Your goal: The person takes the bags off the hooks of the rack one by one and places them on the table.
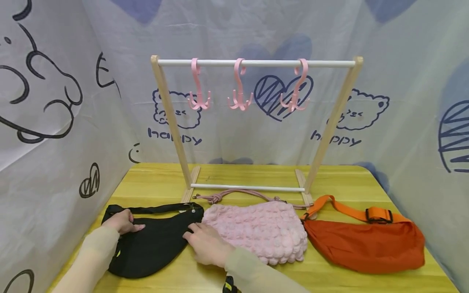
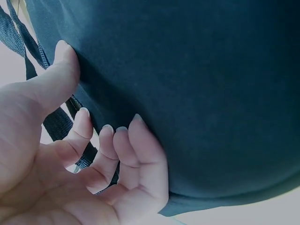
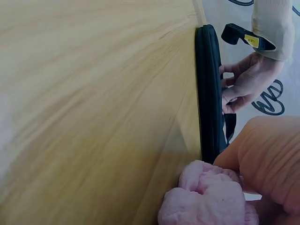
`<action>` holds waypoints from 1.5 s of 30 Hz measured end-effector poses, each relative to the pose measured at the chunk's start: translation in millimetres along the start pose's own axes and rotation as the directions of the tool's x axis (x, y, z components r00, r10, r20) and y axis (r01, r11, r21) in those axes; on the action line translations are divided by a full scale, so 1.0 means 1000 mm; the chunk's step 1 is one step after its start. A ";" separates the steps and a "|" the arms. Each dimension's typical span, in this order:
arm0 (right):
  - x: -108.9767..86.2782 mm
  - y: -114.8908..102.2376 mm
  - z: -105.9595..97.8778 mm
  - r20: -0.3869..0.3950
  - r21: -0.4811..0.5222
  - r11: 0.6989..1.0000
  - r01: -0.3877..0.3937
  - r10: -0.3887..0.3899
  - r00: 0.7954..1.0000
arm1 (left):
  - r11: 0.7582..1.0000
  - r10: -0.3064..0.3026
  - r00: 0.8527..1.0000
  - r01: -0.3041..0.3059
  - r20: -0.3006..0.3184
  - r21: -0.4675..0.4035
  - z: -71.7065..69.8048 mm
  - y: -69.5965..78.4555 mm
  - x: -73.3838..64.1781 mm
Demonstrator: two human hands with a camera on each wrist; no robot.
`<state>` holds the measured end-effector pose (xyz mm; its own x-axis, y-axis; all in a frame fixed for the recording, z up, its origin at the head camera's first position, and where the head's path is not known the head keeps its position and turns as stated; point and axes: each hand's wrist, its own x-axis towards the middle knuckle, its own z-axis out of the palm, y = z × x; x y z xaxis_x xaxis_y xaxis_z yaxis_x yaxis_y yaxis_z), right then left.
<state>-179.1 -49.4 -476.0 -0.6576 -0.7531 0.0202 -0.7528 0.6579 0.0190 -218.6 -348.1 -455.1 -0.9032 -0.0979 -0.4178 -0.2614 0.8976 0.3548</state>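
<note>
A black crescent-shaped waist bag (image 1: 154, 244) lies flat at the left of the table, its strap along the upper edge. My left hand (image 1: 122, 224) rests on its upper left part; in the left wrist view the thumb (image 2: 66, 61) lies on the black cloth, apart from the bent fingers (image 2: 147, 159), with nothing pinched between them. At the bag's right end, my right hand (image 1: 209, 244) has its fingertips at the edge, beside a pink puffy bag (image 1: 260, 232). In the right wrist view most right fingers are hidden, so I cannot tell whether they pinch the bag.
An orange waist bag (image 1: 366, 248) lies at the right. Behind the bags stands a wooden rack (image 1: 168, 110) with a white top bar (image 1: 271, 63). Three pink multi-prong hooks hang there: the left hook (image 1: 198, 87), middle hook (image 1: 239, 87) and right hook (image 1: 297, 87). Printed cloth surrounds the table.
</note>
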 end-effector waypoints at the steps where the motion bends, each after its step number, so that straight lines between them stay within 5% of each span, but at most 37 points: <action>1: 0.000 0.001 0.000 -0.002 0.005 1.000 -0.003 0.003 1.000 | 1.000 0.000 1.000 0.000 0.000 0.002 -0.001 0.001 0.000; 11: 0.000 0.008 0.002 -0.066 0.132 0.991 -0.020 0.029 0.997 | 0.999 -0.020 1.000 0.021 0.015 -0.029 -0.003 0.009 -0.003; 17: -0.008 0.020 -0.013 -0.164 0.364 0.928 0.075 -0.016 0.986 | 0.999 0.006 1.000 -0.005 0.014 -0.041 -0.009 0.012 -0.012; 21: -0.017 0.039 -0.024 -0.224 0.434 0.898 0.075 0.027 0.974 | 0.995 0.083 0.996 -0.081 -0.032 0.060 -0.018 0.026 -0.014; 30: -0.056 0.106 -0.024 -0.257 0.430 0.901 -0.064 0.190 0.948 | 0.970 0.198 0.970 -0.175 -0.138 0.167 -0.028 0.068 -0.026; 39: -0.115 0.171 -0.027 -0.246 0.464 0.864 -0.195 0.337 0.909 | 0.933 0.341 0.892 -0.283 -0.296 0.223 -0.016 0.095 -0.023; 45: -0.151 0.206 -0.028 -0.282 0.413 0.873 -0.257 0.392 0.876 | 0.903 0.417 0.810 -0.320 -0.411 0.287 -0.013 0.110 -0.022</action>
<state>-234.6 200.1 -447.1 -0.8629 -0.4012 0.3073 -0.4998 0.7674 -0.4017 -231.7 -252.9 -395.7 -0.9810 0.1187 0.1537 0.1503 0.9652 0.2139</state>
